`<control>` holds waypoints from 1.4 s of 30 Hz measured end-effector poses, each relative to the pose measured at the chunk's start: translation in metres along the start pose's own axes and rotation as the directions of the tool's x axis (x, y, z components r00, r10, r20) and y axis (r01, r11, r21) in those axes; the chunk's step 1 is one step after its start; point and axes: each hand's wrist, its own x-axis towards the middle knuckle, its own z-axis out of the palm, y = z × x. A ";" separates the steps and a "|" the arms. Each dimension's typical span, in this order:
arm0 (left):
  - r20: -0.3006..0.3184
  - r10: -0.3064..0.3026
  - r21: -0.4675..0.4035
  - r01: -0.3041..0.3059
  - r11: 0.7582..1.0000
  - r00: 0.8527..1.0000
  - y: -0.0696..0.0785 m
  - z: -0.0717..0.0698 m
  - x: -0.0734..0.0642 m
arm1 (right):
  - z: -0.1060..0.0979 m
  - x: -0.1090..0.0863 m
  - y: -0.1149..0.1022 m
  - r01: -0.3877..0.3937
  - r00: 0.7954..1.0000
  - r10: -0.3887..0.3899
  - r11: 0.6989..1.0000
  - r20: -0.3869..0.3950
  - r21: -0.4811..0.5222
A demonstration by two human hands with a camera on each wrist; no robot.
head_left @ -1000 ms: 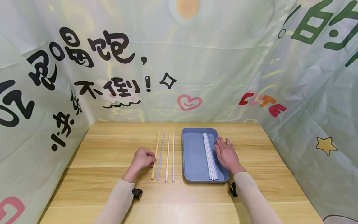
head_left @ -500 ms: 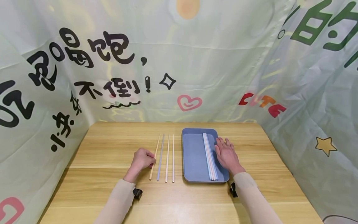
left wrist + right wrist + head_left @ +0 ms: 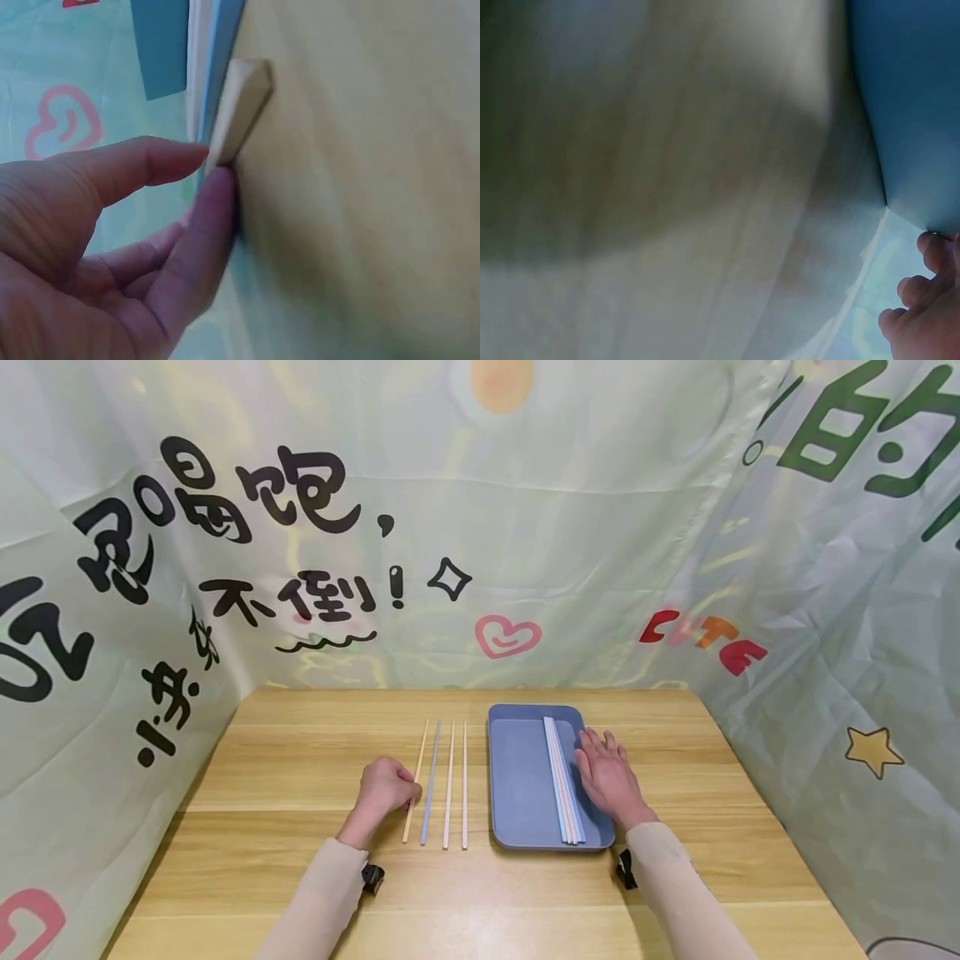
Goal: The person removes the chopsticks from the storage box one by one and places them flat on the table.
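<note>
Head view, low in the frame: left hand (image 3: 387,787) pinches the yellow stick (image 3: 422,752); right hand (image 3: 609,778), fingers slightly spread. A slip might knock the blue stick (image 3: 431,783).

Blue tray (image 3: 915,97): smooth outer wall at upper right, cut off by the frame.
Right hand (image 3: 928,311): lower right corner, partly out of view; rounded fingertips (image 3: 915,291) by the tray's lower end, contact unclear.
Wooden tabletop (image 3: 667,315): fills most of the view, blurred, largely in shadow.
Pale backdrop (image 3: 874,300): beyond the table's edge, faint yellowish marking.
</note>
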 end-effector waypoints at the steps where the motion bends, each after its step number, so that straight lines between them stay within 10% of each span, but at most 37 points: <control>1: -0.008 0.011 0.019 -0.011 1.000 1.000 0.002 0.000 0.001 | 0.000 0.000 0.000 -0.001 1.000 0.001 1.000 0.000 0.002; 7: -0.068 0.094 0.055 -0.091 0.994 0.993 0.022 0.003 0.004 | 0.000 0.001 0.001 -0.003 1.000 0.003 1.000 0.004 0.007; 19: 0.013 0.245 -0.172 -0.239 0.956 0.969 0.079 0.043 -0.005 | 0.000 0.000 -0.001 -0.001 1.000 0.001 1.000 0.002 0.016; 29: 0.188 0.203 -0.343 -0.130 0.931 0.961 0.112 0.080 -0.005 | -0.001 0.000 0.001 -0.005 1.000 0.005 1.000 -0.002 0.011; 42: 0.214 0.137 -0.262 -0.079 0.962 0.967 0.132 0.131 -0.010 | 0.002 0.001 0.001 -0.013 1.000 0.013 1.000 -0.005 0.002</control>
